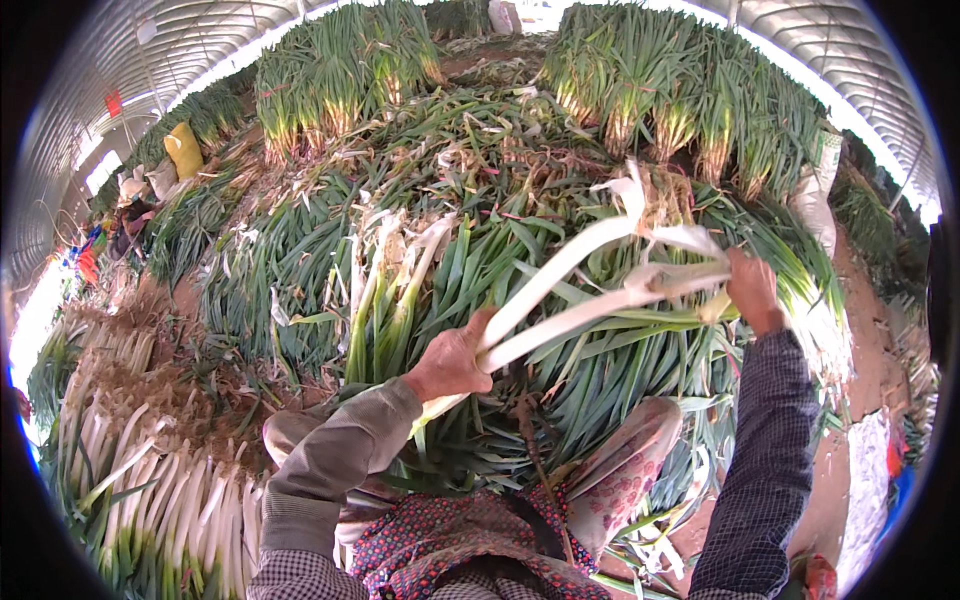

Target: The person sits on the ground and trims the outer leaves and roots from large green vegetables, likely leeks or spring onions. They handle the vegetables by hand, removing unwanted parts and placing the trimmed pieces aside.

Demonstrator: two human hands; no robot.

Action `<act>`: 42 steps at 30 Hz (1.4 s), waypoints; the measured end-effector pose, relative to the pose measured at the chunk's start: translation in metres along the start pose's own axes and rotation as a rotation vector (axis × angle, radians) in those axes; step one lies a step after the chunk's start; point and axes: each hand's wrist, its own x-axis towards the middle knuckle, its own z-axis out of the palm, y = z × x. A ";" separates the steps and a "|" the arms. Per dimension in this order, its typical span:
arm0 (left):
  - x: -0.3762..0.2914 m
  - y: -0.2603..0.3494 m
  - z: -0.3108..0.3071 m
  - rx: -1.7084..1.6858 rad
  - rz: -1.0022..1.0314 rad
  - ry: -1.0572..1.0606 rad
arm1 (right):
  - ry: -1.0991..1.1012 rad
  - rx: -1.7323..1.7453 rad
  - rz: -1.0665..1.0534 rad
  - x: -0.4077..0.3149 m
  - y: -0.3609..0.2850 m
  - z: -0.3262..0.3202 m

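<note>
My left hand [454, 356] is closed around two green onions with thick white stalks [564, 281], whose roots point up and away to the right. My right hand [752, 289] grips pale outer leaves [694, 238] that stretch from these stalks; its fingertips are partly hidden. Beneath both hands lies a wide heap of green onions [592, 375], mostly dark green leaves. Several onions with dry, ragged skins [405, 277] lie just beyond my left hand. Clean white onions [180, 495] are laid side by side at the lower left, roots facing away.
Upright onion bundles [345, 75] stand at the far left, with more bundles [675, 97] at the far right. Torn leaves [487, 142] litter the ground between them. A yellow sack [183, 150] is at the left, a white sack [817, 195] at the right. My bent knees flank the near heap.
</note>
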 end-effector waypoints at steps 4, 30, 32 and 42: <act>-0.007 0.008 0.017 0.091 -0.003 -0.054 | -0.010 -0.036 -0.015 -0.030 0.072 0.048; 0.000 0.056 -0.175 -0.739 0.069 0.490 | -0.520 1.674 -0.596 -0.057 -0.357 0.047; -0.004 0.065 -0.200 -0.694 0.139 0.607 | -0.788 1.917 -0.523 -0.058 -0.369 0.042; 0.018 0.090 -0.256 -0.305 0.471 1.203 | 0.111 1.420 -0.664 -0.028 -0.363 -0.040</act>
